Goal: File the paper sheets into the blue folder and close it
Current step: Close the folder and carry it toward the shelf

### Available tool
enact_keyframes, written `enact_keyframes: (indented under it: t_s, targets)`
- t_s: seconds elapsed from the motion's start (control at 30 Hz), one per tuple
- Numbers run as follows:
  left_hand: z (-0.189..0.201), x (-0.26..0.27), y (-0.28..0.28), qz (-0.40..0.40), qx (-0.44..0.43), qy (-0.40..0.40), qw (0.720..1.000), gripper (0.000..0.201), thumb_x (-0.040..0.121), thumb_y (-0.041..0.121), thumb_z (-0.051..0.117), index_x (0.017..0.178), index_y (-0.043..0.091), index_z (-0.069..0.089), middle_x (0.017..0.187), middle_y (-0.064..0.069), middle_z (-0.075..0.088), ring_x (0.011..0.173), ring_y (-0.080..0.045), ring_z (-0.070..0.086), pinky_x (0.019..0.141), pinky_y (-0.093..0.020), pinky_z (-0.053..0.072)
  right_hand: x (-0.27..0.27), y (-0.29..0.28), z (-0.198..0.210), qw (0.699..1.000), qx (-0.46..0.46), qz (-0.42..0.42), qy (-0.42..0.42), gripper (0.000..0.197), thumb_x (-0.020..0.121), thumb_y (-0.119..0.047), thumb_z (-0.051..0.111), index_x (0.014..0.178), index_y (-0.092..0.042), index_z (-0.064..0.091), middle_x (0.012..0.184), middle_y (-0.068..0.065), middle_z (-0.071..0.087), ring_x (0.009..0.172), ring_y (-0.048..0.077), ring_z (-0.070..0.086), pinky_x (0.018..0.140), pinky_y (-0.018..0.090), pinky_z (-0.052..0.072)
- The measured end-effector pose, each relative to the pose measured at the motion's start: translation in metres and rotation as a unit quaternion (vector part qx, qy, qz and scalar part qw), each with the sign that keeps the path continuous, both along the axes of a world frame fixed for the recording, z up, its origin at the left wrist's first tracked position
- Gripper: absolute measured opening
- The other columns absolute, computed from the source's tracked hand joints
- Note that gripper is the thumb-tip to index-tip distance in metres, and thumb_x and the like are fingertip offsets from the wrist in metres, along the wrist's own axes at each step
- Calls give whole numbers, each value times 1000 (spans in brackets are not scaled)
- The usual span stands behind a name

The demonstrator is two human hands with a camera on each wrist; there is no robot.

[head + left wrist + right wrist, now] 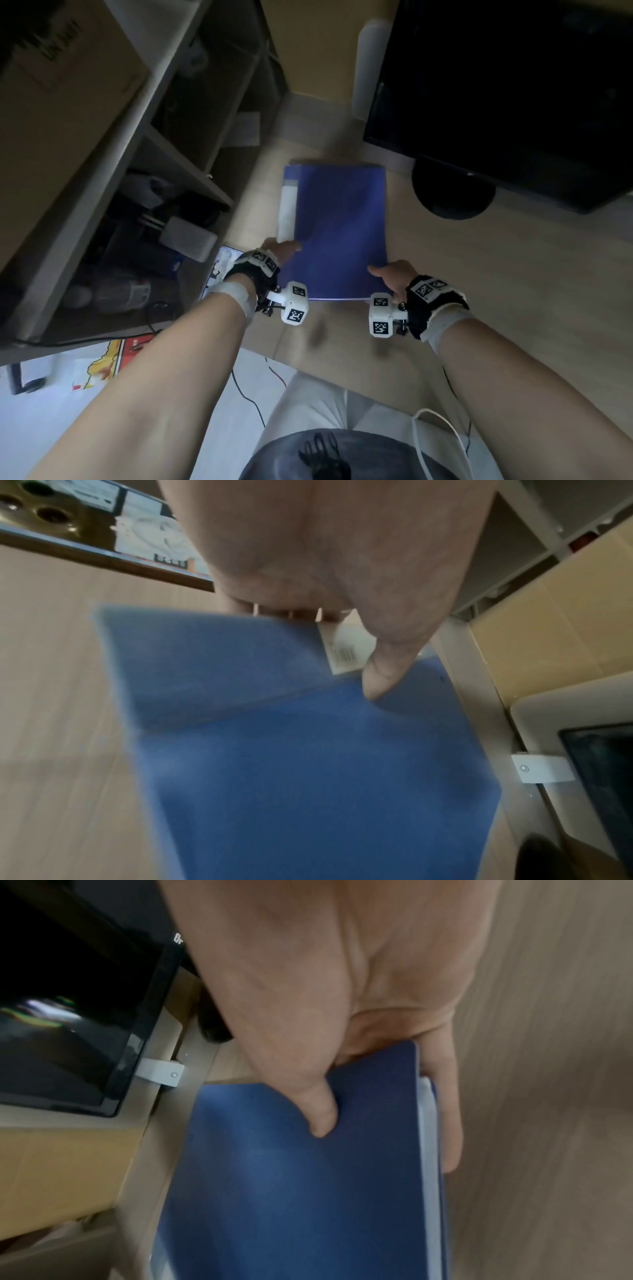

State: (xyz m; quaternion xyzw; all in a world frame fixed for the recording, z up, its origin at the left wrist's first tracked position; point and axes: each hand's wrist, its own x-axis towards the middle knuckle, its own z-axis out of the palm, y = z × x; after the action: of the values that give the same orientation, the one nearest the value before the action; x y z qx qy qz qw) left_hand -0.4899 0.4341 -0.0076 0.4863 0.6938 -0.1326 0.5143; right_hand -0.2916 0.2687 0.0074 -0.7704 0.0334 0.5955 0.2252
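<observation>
The blue folder (pixel 339 226) (pixel 308 777) (pixel 301 1191) is closed, with a white label strip (pixel 287 216) along its left spine. Both hands hold it by its near corners above the wooden desk. My left hand (pixel 279 251) pinches the near left corner, thumb (pixel 380 680) on the cover by a white barcode sticker (pixel 346 650). My right hand (pixel 390 275) grips the near right corner, thumb (pixel 322 1115) on top and fingers (pixel 448 1123) underneath. White paper edges (pixel 428 1164) show between the covers on the right side.
A dark monitor (pixel 507 85) on a round black base (pixel 452 195) stands at the back right. Shelves (pixel 164 192) with boxes and clutter line the left. A phone (pixel 219 263) lies by my left wrist. Bare desk (pixel 513 281) lies to the right.
</observation>
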Motion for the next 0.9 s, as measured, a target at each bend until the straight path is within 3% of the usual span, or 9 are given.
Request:
enact_keyframes:
  t_s: [0.1,0.2,0.27,0.37,0.53,0.63,0.77,0.83,0.9]
  targets:
    - [13,-12,-4,24,-42,16,999,64,54,55,69,99,10,69,98,-9,71,84,-25,68,74,-29,53,-3,13,2,1000,-1,6,-24,49,96,-26,63,132,5,50,129,17,57,105,35,59,46,30,42]
    - [18,-16,-5,98,-44,-31,994,41,64,48,74,81,11,67,101,-14,72,77,-26,68,81,-42,60,-8,31,-1,998,26,-44,-41,46,98,-24,59,135,1,49,129,13,56,118,39,57,61,37,52]
    - [20,-14,-2,121,-26,-74,990,30,87,37,64,93,8,64,100,-11,64,72,-21,64,68,-35,62,-9,46,2,995,58,-76,-36,40,96,-25,59,130,-4,54,129,10,58,112,41,60,70,48,60]
    - [19,-7,11,165,29,-76,983,40,90,37,60,114,4,57,94,-8,59,69,-21,60,47,-24,57,-5,69,10,991,72,-114,3,26,97,-19,54,123,-12,53,126,6,51,101,37,59,48,39,60]
    - [17,-12,34,221,61,-64,971,36,89,37,58,103,6,51,105,-12,55,61,-22,56,79,-53,58,-6,104,14,993,88,-79,31,19,98,-7,49,115,-9,54,125,11,53,80,27,60,56,34,59]
    - [19,-11,43,251,54,-75,964,42,91,35,58,118,3,49,112,-13,55,67,-22,58,62,-42,62,-5,113,13,990,108,-85,33,29,101,-2,44,129,2,50,134,18,53,95,32,64,80,37,60]
    - [16,0,62,258,87,-115,955,58,91,21,60,142,6,36,124,-15,55,82,-27,61,39,-26,55,1,122,7,981,109,-150,53,12,101,-7,46,113,-8,46,128,18,53,108,33,63,67,27,60]
    - [12,5,72,247,112,-125,954,63,82,11,62,141,11,43,115,-16,64,69,-24,65,45,-28,58,5,123,10,977,85,-181,79,6,102,-12,47,98,-8,45,108,10,56,108,29,63,74,15,54]
    - [0,10,82,241,109,-125,956,79,65,8,61,142,21,46,110,-16,69,66,-26,69,67,-41,62,6,120,15,995,84,-56,-6,18,103,-21,49,95,-4,49,94,4,60,107,27,64,71,8,44]
